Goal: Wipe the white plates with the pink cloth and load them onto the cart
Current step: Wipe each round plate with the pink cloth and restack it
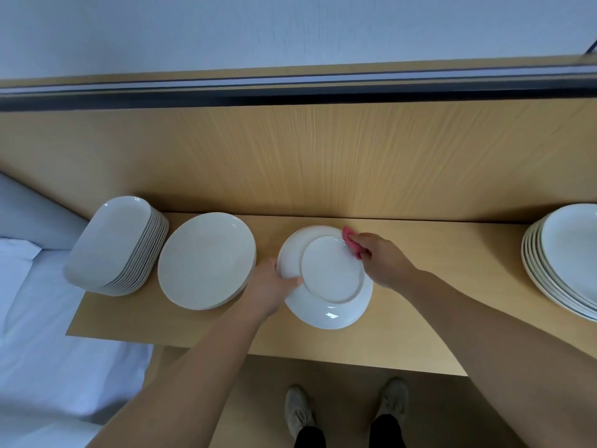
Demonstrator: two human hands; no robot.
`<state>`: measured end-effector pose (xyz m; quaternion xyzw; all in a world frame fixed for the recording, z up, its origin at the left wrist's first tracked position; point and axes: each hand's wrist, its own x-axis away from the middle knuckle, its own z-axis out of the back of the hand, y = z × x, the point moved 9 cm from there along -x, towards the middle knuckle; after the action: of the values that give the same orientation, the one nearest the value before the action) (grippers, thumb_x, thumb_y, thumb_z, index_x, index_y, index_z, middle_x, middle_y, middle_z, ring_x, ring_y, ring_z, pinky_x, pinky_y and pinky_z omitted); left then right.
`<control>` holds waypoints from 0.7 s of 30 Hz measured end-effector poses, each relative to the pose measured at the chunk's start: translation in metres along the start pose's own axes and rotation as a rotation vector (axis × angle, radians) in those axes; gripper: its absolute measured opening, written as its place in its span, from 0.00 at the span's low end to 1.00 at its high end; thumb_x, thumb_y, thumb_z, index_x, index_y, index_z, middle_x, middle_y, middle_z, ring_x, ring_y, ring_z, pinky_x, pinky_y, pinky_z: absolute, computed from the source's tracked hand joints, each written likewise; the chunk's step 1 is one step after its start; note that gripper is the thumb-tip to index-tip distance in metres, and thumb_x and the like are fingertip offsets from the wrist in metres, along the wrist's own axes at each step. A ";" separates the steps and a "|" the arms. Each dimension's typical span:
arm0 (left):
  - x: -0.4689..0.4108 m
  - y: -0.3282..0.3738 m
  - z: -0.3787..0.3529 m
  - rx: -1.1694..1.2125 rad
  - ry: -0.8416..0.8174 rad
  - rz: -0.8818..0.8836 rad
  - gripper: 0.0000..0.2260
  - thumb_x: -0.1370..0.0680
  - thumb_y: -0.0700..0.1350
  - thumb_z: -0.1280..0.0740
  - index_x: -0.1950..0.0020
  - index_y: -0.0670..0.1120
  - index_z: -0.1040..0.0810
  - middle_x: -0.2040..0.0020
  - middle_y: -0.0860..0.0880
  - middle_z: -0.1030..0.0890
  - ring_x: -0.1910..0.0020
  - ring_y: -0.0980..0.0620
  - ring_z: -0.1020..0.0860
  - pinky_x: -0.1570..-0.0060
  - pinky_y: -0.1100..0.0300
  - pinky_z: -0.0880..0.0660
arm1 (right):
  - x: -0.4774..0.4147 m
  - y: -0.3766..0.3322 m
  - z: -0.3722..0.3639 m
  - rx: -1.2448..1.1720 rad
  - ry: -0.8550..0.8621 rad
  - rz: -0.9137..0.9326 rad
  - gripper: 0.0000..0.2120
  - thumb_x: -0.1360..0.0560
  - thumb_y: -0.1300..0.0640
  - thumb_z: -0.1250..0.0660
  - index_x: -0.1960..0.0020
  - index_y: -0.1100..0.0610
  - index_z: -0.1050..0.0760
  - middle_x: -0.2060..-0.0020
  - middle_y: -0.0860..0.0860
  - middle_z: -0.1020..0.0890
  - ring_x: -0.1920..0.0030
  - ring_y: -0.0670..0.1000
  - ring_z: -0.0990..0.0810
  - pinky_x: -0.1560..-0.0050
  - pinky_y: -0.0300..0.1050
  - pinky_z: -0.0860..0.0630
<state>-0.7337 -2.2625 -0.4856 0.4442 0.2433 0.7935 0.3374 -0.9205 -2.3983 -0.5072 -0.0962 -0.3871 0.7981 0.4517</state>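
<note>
Head view: left hand (270, 285) grip clamps the upturned plate (326, 277); right hand (381, 260) grip pinches the pink cloth (352, 244).

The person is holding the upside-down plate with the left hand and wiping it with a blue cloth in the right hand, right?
Not quite. The cloth is pink, not blue; the head view shows it. The rest holds: the left hand holds the upside-down plate, and the right hand wipes it with the cloth.
</note>
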 end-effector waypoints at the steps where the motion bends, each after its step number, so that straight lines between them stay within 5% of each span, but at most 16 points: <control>1: 0.000 -0.001 -0.001 0.003 0.002 0.003 0.23 0.27 0.48 0.27 0.34 0.47 0.30 0.43 0.51 0.25 0.46 0.51 0.26 0.48 0.57 0.27 | 0.000 0.000 0.000 -0.009 0.004 -0.011 0.24 0.22 0.67 0.46 0.30 0.50 0.28 0.45 0.50 0.22 0.48 0.49 0.25 0.42 0.39 0.30; 8: 0.005 -0.002 -0.006 0.045 0.002 0.005 0.22 0.26 0.47 0.27 0.36 0.46 0.30 0.44 0.51 0.25 0.47 0.51 0.26 0.50 0.58 0.28 | 0.024 0.017 -0.004 -0.067 0.034 -0.117 0.26 0.20 0.64 0.46 0.27 0.44 0.34 0.48 0.47 0.24 0.54 0.46 0.26 0.49 0.38 0.29; 13: 0.007 0.011 -0.007 -0.002 -0.054 -0.086 0.16 0.25 0.46 0.28 0.43 0.54 0.31 0.50 0.55 0.25 0.49 0.54 0.26 0.49 0.57 0.28 | 0.028 0.023 -0.003 -0.126 0.037 -0.173 0.22 0.19 0.61 0.45 0.30 0.44 0.28 0.55 0.44 0.24 0.63 0.40 0.27 0.59 0.30 0.32; 18: 0.006 0.005 -0.010 0.061 -0.039 -0.022 0.21 0.27 0.46 0.27 0.40 0.54 0.34 0.47 0.53 0.26 0.45 0.49 0.25 0.42 0.46 0.23 | 0.025 0.017 0.000 -0.140 0.018 -0.172 0.25 0.21 0.64 0.46 0.29 0.45 0.29 0.43 0.48 0.20 0.47 0.48 0.22 0.45 0.38 0.27; 21: 0.005 -0.005 -0.013 0.106 -0.022 0.032 0.22 0.27 0.47 0.27 0.36 0.51 0.31 0.46 0.52 0.25 0.45 0.48 0.25 0.43 0.45 0.23 | 0.030 0.020 -0.001 -0.160 0.049 -0.200 0.24 0.21 0.63 0.46 0.30 0.44 0.29 0.44 0.46 0.21 0.47 0.48 0.22 0.46 0.34 0.29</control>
<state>-0.7453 -2.2572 -0.4927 0.4738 0.2744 0.7799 0.3034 -0.9501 -2.3797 -0.5156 -0.1124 -0.4460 0.7129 0.5292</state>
